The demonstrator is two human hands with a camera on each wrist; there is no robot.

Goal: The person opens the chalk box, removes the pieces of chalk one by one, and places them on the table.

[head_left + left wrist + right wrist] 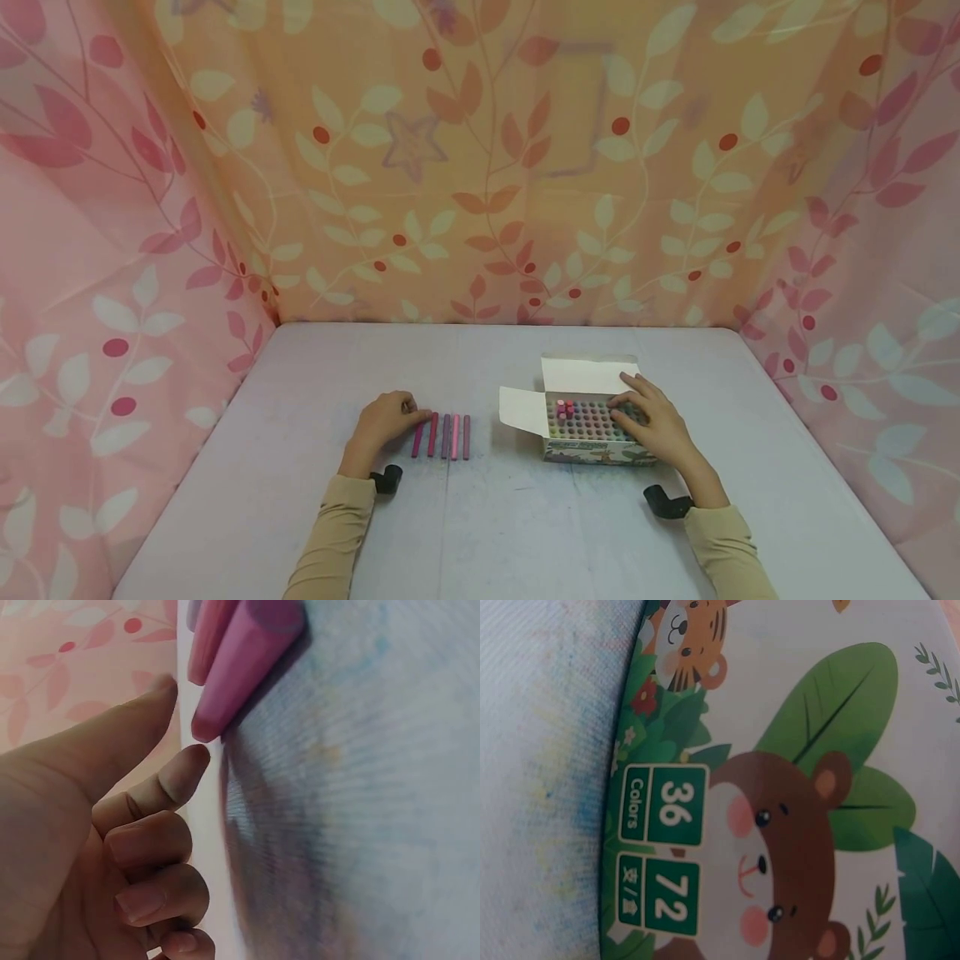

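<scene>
Several pink and purple chalk sticks (455,437) lie side by side in a row on the table. My left hand (386,419) is at the left end of this row, fingers loosely bent and holding nothing. In the left wrist view its fingertips are right by the end of a pink chalk stick (244,664). My right hand (660,421) rests spread over the right side of an open cardboard box (592,452), fingers over its holed insert. Pink chalk sticks (562,408) stand up at the insert's left. The right wrist view shows only the box's printed side.
The white lid flap (588,375) stands raised behind the box, and a side flap (523,410) juts out to the left. Faint coloured smears mark the pale table (525,525). Patterned curtains (480,167) enclose the back and sides.
</scene>
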